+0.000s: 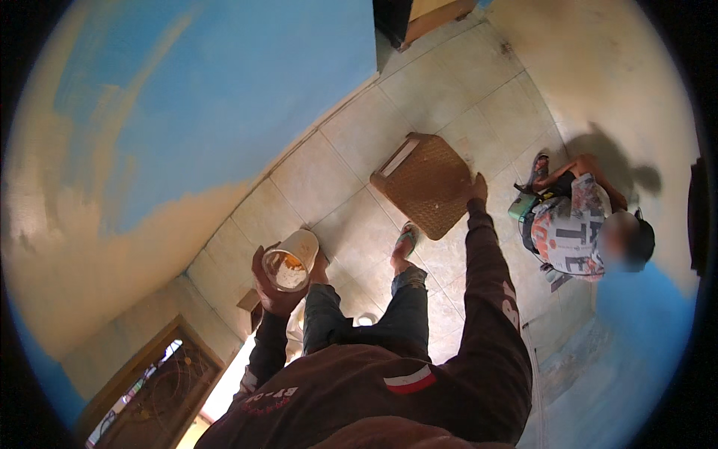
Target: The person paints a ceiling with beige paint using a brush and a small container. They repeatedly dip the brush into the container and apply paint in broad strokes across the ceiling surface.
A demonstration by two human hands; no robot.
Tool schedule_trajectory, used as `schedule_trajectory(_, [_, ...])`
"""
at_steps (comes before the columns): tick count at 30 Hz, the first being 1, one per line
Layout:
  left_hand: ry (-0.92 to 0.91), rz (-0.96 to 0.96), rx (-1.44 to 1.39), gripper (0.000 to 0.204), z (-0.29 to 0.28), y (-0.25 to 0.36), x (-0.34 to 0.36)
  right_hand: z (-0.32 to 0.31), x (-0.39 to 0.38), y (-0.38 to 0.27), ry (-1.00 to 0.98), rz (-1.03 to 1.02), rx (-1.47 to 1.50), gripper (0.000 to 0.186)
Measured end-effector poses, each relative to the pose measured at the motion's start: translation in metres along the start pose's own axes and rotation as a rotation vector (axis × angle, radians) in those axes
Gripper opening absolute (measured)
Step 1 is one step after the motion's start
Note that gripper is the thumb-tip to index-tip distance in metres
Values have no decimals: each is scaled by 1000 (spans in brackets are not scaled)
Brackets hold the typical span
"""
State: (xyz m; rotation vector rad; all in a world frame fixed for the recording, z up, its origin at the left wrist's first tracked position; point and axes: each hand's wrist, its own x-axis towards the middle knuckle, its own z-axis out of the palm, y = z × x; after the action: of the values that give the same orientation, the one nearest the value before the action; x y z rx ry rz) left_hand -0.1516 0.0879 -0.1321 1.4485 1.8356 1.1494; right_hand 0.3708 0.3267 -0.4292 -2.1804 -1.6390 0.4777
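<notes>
My left hand (pixel 273 283) is wrapped round a white cylindrical tub (pixel 304 245), tilted so its open mouth faces me. Inside the tub show white and orange patches that I cannot identify. With my right arm stretched forward, my right hand (pixel 477 188) grips the edge of a brown plastic stool (pixel 430 183). A woven pattern covers the stool's top, and a pale strip runs along one side. Whether the stool's legs touch the floor is hidden.
A person (pixel 572 228) sits low against the right wall. On the left stands a partly blue-painted wall (pixel 224 90). Pale tiles (pixel 321 168) cover the floor. A wooden-framed window or door panel (pixel 161 382) is at lower left, and a wooden piece of furniture (pixel 430 19) at the far end.
</notes>
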Motion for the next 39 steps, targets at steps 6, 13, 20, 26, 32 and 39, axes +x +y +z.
schedule_trajectory(6, [-5, -75, 45, 115, 26, 5, -18, -8, 37, 6, -186, 211, -143, 62])
schedule_trajectory(13, [-23, -125, 76, 115, 22, -7, -18, 0, 63, 10, -114, 239, -208, 64])
schedule_trajectory(20, [12, -101, 134, 117, 4, -42, -13, 22, 62, -51, -171, 238, -168, 71])
schedule_trajectory(26, [116, -170, 121, 118, -1, -55, -32, 56, 3, -109, -374, 102, -234, 83])
schedule_trajectory(32, [199, -153, 53, 121, 0, -85, -66, 124, -100, -114, -332, 151, -244, 87])
schedule_trajectory(39, [185, -213, -132, 127, -8, -131, -93, 156, -204, -84, -508, 120, -259, 61])
